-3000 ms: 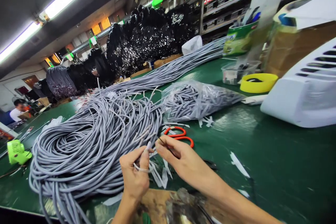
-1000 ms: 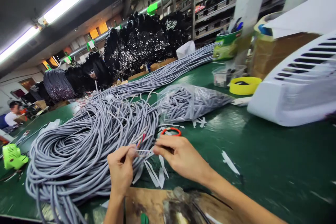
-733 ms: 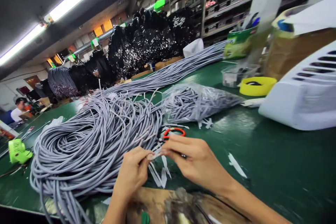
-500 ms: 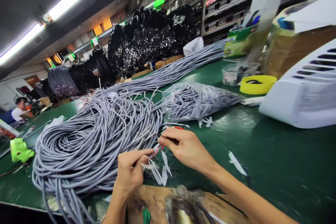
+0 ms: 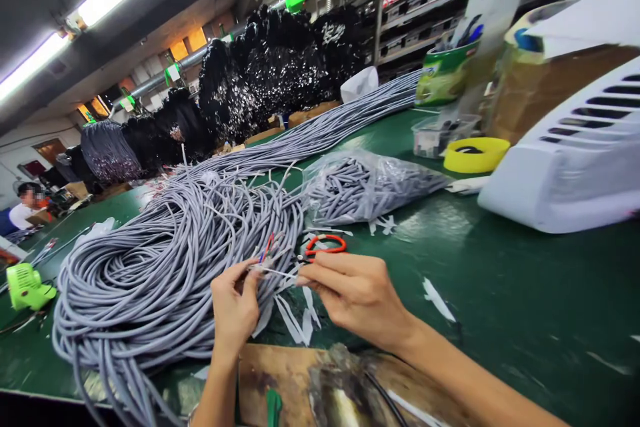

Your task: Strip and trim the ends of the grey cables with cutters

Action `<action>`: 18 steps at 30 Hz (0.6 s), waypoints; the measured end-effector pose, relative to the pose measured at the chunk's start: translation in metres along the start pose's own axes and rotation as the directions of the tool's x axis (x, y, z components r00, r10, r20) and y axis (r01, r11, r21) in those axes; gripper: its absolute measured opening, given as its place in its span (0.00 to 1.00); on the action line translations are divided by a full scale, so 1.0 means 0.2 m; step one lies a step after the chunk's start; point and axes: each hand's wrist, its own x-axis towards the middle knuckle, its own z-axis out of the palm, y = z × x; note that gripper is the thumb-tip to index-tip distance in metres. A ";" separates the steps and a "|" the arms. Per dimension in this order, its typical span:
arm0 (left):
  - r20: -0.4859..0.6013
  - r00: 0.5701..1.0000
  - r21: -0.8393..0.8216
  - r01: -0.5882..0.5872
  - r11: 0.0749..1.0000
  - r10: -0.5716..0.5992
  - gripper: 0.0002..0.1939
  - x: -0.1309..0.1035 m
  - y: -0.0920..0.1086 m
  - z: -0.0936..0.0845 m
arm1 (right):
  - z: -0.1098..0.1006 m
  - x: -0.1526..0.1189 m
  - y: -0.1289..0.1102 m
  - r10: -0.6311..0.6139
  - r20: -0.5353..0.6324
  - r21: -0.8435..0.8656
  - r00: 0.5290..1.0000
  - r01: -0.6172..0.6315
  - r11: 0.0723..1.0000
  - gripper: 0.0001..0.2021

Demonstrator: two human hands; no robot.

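Left hand (image 5: 235, 307) pinching a cable end with thin colored wires (image 5: 266, 252), right hand (image 5: 357, 293) pinching a white strand (image 5: 279, 273) drawn between them, gray cable coil (image 5: 145, 267) left on green tabletop (image 5: 500, 293).

1. A thin white strand (image 5: 280, 273) lies at 7 o'clock from the view's centre. It looks taut and nearly straight, running between the fingertips of the left hand (image 5: 234, 310) at 9 o'clock and the right hand (image 5: 357, 290) at 3 o'clock, dipping slightly toward the right.
2. Fine coloured wires, a red wire (image 5: 271, 241) and a blue wire (image 5: 262, 257), fan out at the left fingertips, pointing toward 1 o'clock. Their lower ends are hidden.
3. Grey cables (image 5: 175, 267) lie in a large, loose coil at 9 o'clock from the strand.
4. Scissors with red-orange handles (image 5: 327, 238) lie at 2 o'clock from it, blades mostly hidden.
5. White strips (image 5: 293, 321) lie scattered at 5 o'clock.
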 end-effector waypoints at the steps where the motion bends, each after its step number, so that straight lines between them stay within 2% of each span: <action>1: -0.061 0.998 -0.043 0.020 0.999 -0.023 0.10 0.00 0.00 0.01 | 0.01 -0.01 -0.02 -0.005 0.030 0.053 1.000 0.003 0.999 0.20; 3: -0.137 0.988 -0.134 0.050 0.990 -0.069 0.10 0.01 -0.01 0.02 | 0.04 -0.02 -0.06 -0.008 0.069 0.147 0.998 -0.002 0.989 0.20; 5: -0.160 0.979 -0.222 0.090 0.971 -0.128 0.11 0.01 -0.01 0.03 | 0.06 -0.04 -0.08 -0.009 0.090 0.204 0.996 -0.010 0.979 0.20; 7: -0.132 0.970 -0.299 0.156 0.941 -0.203 0.13 0.02 -0.01 0.03 | 0.07 -0.04 -0.08 -0.022 0.159 0.231 0.987 -0.015 0.973 0.19; 9: -0.075 0.964 -0.341 0.216 0.915 -0.256 0.15 0.03 0.00 0.02 | 0.06 -0.03 -0.05 -0.019 0.297 0.242 0.955 -0.056 0.969 0.16; 12: 0.037 0.961 -0.343 0.270 0.900 -0.274 0.17 0.04 0.02 0.01 | 0.02 0.00 0.02 0.056 0.536 0.226 0.842 -0.208 0.952 0.12; 15: 0.211 0.934 -0.281 0.340 0.898 -0.287 0.18 0.04 0.02 -0.02 | -0.03 -0.01 0.11 0.079 0.742 0.171 0.666 -0.302 0.938 0.07; 17: 0.304 0.907 -0.214 0.363 0.907 -0.291 0.19 0.04 0.02 -0.03 | -0.04 -0.04 0.17 0.170 0.804 0.038 0.569 -0.334 0.942 0.01; 18: 0.330 0.897 -0.187 0.368 0.911 -0.295 0.20 0.04 0.02 -0.04 | -0.04 -0.05 0.19 0.246 0.802 -0.051 0.544 -0.349 0.936 0.02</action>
